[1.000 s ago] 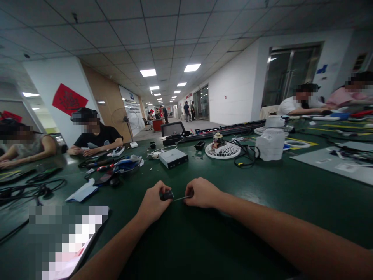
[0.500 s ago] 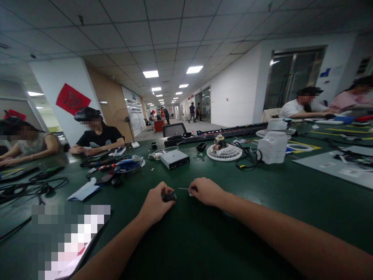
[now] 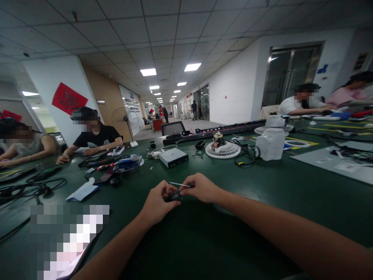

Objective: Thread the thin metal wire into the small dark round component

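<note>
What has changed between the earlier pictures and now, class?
The right hand has moved left, closing the gap to the left hand and its dark part. Both grips, including the right's thin rod, remain; the silver box stayed put.

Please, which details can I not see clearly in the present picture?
- Dark piece, head view: its left end is hidden by fingers of the left hand.
- Thin metal rod, head view: its rear end is hidden in the right hand.
- Flat bright object, head view: pixel blocks cover its surface; the bottom edge cuts it off.
</note>
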Tool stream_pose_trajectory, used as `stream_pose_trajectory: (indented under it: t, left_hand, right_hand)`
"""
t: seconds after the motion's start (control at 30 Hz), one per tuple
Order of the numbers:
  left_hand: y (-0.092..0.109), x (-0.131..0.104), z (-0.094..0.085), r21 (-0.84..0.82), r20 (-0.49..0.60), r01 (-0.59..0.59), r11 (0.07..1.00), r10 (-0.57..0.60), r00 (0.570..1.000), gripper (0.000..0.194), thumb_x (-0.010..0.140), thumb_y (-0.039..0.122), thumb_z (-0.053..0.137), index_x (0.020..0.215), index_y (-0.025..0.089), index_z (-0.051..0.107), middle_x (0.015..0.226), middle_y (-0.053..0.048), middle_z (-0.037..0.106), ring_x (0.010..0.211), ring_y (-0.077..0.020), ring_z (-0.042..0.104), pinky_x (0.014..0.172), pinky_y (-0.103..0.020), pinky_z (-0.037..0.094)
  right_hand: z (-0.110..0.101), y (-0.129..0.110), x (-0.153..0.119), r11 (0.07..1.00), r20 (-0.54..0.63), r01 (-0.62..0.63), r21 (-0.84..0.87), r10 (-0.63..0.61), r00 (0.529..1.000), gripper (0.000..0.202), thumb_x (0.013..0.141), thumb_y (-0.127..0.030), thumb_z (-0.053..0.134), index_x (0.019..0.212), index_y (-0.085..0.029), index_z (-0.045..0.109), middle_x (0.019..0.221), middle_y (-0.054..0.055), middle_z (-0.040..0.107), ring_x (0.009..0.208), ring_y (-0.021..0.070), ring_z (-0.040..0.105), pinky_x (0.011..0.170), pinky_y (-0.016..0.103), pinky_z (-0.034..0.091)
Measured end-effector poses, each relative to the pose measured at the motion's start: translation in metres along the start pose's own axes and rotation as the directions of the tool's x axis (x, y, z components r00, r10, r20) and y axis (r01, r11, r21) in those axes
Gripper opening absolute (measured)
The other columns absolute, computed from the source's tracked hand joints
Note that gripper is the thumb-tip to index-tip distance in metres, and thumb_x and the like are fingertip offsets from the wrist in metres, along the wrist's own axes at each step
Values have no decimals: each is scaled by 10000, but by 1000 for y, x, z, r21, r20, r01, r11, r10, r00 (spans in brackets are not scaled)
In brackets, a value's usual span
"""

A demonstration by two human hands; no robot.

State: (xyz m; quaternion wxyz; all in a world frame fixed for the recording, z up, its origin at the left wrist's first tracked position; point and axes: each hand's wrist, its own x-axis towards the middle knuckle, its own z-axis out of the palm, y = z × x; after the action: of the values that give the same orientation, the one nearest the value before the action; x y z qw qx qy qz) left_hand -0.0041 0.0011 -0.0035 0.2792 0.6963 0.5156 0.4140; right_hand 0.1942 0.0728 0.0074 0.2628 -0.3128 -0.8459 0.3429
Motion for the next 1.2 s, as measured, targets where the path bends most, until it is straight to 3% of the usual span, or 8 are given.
stream_pose_trajectory:
  t: [0.1, 0.27, 0.43, 0.5, 0.7, 0.93, 1.13, 1.2]
  left_hand:
    - [1, 0, 1, -122, 16, -6, 992, 8, 1000, 410, 650, 102, 762, 742, 217, 379, 991, -59, 722, 980, -234, 674, 844, -398, 529]
    - [3, -1, 0, -263, 54, 54, 963, -41, 998, 444, 628, 45, 763, 721, 214, 364, 986, -53, 727, 999, -230, 679, 893, -416, 534]
    - [3, -2, 2, -301, 80, 63, 951, -41, 996, 467, 597, 41, 791, 719, 209, 373, 995, -47, 731, 980, -230, 686, 894, -419, 534]
    - [4, -2, 3, -311, 102, 69, 948, -39, 994, 457, 602, 39, 788, 724, 207, 380, 1001, -53, 731, 984, -234, 686, 885, -419, 535]
    - [5, -2, 3, -336, 113, 91, 937, -55, 992, 463, 585, 10, 786, 708, 202, 383, 964, -44, 727, 998, -235, 681, 889, -398, 524]
    - [8, -4, 4, -477, 239, 147, 866, -33, 970, 463, 632, 12, 762, 722, 208, 352, 939, -43, 736, 957, -228, 695, 818, -369, 535]
    - [11, -3, 3, -451, 196, 125, 884, -38, 980, 476, 628, 6, 763, 701, 207, 338, 885, -20, 742, 928, -214, 699, 802, -343, 522]
    - [11, -3, 3, -447, 212, 130, 885, -36, 977, 469, 640, 14, 755, 705, 210, 335, 893, -26, 746, 937, -221, 699, 814, -358, 521]
  right_hand:
    - [4, 0, 0, 997, 26, -23, 68, 21, 999, 165, 753, -291, 716, 872, -184, 756, 787, 14, 714, 745, 163, 628, 677, 267, 454]
    - [3, 3, 2, 985, -39, -71, 154, 78, 996, 193, 655, -259, 785, 766, -140, 681, 685, -9, 636, 629, 127, 554, 572, 242, 411]
    - [1, 4, 3, 941, 122, -68, 331, 29, 992, 266, 608, -251, 804, 761, -137, 618, 664, -35, 585, 601, 103, 511, 548, 226, 382]
    - [3, 4, 2, 935, 119, -55, 350, 14, 993, 287, 594, -247, 810, 755, -142, 597, 641, -53, 552, 574, 90, 482, 524, 214, 361]
    - [8, 5, -1, 971, 8, 189, 144, -192, 981, 161, 706, -235, 726, 749, -152, 596, 623, -59, 511, 549, 76, 439, 505, 199, 317]
    - [-11, -1, -5, 918, 86, 353, -184, -342, 936, 222, 730, -340, 768, 800, -159, 660, 620, -46, 546, 553, 92, 468, 528, 210, 310]
    - [-8, 0, -3, 909, 22, 280, -308, -287, 958, 257, 732, -375, 774, 850, -166, 684, 624, -42, 576, 535, 90, 479, 516, 208, 281]
    - [-8, 0, -2, 869, 36, 310, -386, -322, 946, 234, 750, -381, 760, 830, -173, 687, 651, -30, 600, 566, 99, 497, 534, 215, 280]
